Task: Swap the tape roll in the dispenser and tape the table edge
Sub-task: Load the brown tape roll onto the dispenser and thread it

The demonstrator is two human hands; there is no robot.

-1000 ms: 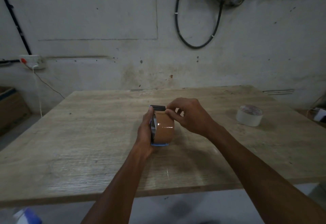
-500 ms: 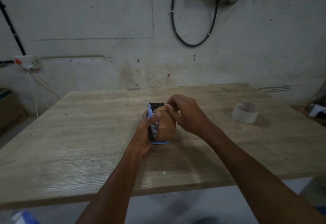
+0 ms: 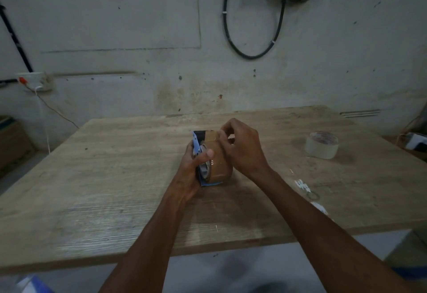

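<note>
Dispenser [image 3: 196,147] gripped in left hand [image 3: 188,172]; right hand [image 3: 242,149] apparently pinches brown tape [image 3: 219,165].

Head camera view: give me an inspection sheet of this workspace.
Surface: wooden table, worn, white scuffs near the right edge.
Job's things: blue tape dispenser with brown tape roll in it; clear tape roll lying flat to the right.
Clutter: nothing seen.
Grippers: left hand grips the dispenser; right hand pinches the tape end at the top.
Cables: black cable loop on the wall; white cord from the wall socket.
Surroundings: stained wall.
</note>
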